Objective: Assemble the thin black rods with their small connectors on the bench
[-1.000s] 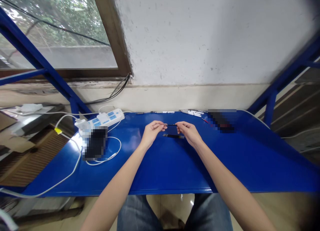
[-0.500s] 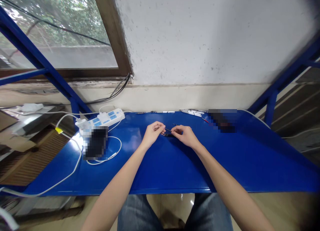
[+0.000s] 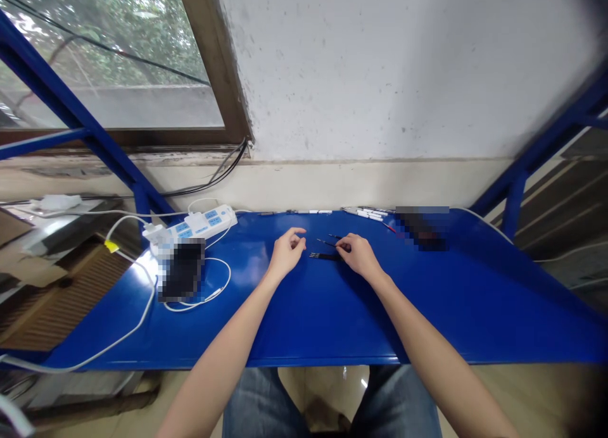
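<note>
My right hand (image 3: 360, 254) is closed in a pinch on thin black wires (image 3: 329, 242) that stick out to the left, just above the blue table (image 3: 323, 305). A short bundle of black wires (image 3: 324, 256) lies on the table under them, touching my right fingers. My left hand (image 3: 286, 253) hovers a little to the left with its fingers loosely curled and apart, holding nothing.
A white power strip (image 3: 194, 225) with white cables (image 3: 142, 311) and a dark blurred device (image 3: 181, 269) sit at the left. Small white parts (image 3: 369, 214) and a blurred dark object (image 3: 422, 227) lie along the back edge by the wall.
My left hand has let go of the wire and drawn back to the left, opening. My right hand keeps the wires and has shifted slightly right.
</note>
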`<state>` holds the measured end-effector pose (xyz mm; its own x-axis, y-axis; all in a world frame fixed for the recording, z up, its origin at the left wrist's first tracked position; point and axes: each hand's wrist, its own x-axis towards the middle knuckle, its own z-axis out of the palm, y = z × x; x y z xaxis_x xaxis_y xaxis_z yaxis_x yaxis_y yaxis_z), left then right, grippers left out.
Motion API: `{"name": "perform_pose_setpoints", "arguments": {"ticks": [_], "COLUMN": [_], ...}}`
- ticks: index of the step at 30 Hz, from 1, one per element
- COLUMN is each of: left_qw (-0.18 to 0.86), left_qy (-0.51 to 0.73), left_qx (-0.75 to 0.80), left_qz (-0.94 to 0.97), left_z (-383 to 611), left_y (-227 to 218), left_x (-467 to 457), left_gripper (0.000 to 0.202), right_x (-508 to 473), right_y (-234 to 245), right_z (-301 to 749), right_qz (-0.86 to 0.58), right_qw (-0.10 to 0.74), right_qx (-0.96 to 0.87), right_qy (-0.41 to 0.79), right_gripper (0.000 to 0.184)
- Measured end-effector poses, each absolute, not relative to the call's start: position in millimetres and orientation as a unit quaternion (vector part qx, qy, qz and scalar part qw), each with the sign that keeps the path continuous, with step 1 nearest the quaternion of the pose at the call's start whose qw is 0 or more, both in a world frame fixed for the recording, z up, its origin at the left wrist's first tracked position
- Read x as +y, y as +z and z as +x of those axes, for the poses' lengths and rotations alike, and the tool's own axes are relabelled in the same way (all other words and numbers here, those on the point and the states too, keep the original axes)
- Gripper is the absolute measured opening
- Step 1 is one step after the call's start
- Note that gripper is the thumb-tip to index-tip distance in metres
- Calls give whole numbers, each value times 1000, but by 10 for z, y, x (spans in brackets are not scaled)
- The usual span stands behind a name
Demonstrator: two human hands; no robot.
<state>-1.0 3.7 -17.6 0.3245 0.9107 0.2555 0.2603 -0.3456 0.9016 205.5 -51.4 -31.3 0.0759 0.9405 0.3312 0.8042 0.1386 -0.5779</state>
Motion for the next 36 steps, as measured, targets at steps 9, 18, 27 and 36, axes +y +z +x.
{"name": "perform_pose_setpoints", "arguments": {"ticks": [9,18,27,36], "left_qw": [119,83,94,102], "left_qy": [365,315,307,310], "left_qx": [441,441,423,426], "left_qz": [812,836,848,844], "left_z": [-57,-102,-89,-93], "left_y": [-279,-389,-366,-390], "left_x": [51,129,136,142], "left_gripper": [27,28,17,16], "right_x": [-538,-571,-597,-788], "right_y": [-324,-329,-326,149], "right_z": [1965,1907,1873,1809], "right_qz": [-632,-579,-543,-508], "right_qw": [314,301,312,441], "right_qx": [-697,-745,-766,-729], "right_qy": [126,136,147,127], "right_gripper": [14,16,16,18]}}
